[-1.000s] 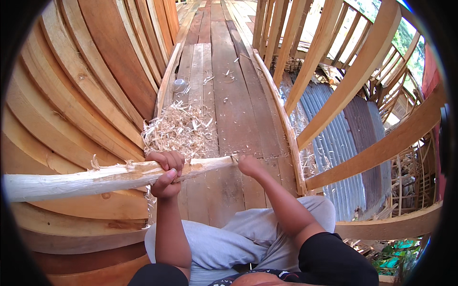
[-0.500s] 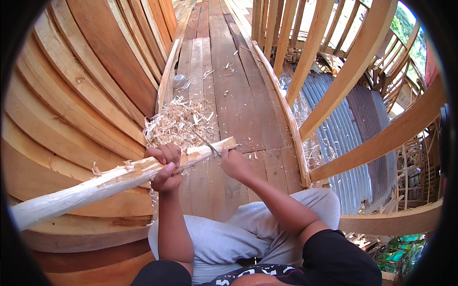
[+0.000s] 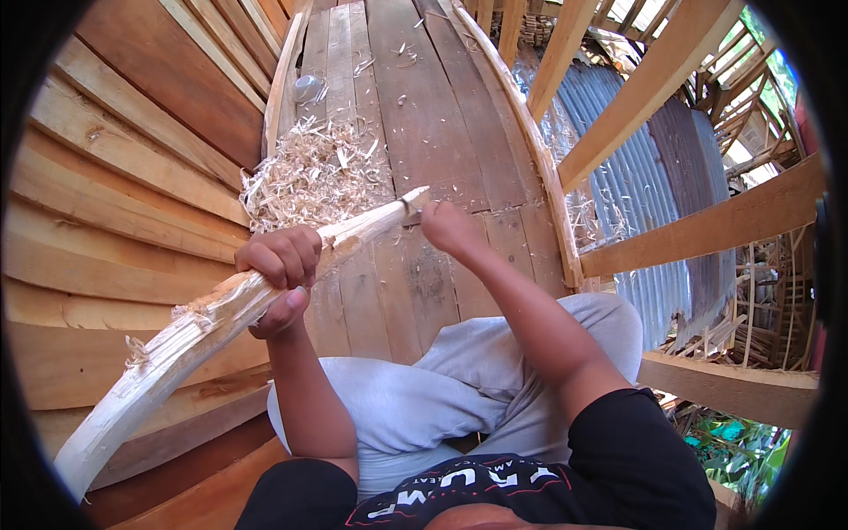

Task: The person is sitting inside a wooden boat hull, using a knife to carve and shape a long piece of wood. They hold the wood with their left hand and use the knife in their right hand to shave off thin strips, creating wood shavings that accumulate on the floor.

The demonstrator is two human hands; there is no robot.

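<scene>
A head-worn fisheye looks down and forward along the plank floor [image 3: 433, 115]; the left hand [image 3: 283, 265] and right hand [image 3: 450, 228] are near

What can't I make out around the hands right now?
Head view: the blade's held end, hidden inside the right hand.
Head view: the wooden pole's near end, cut off at the lower-left rim.
Head view: the pole's gripped stretch, covered by the left hand.

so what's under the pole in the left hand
Along the edges of the pole, floor planks and wall boards show. Whatever lies directly beneath it is covered, and the left hand hides more.
</scene>
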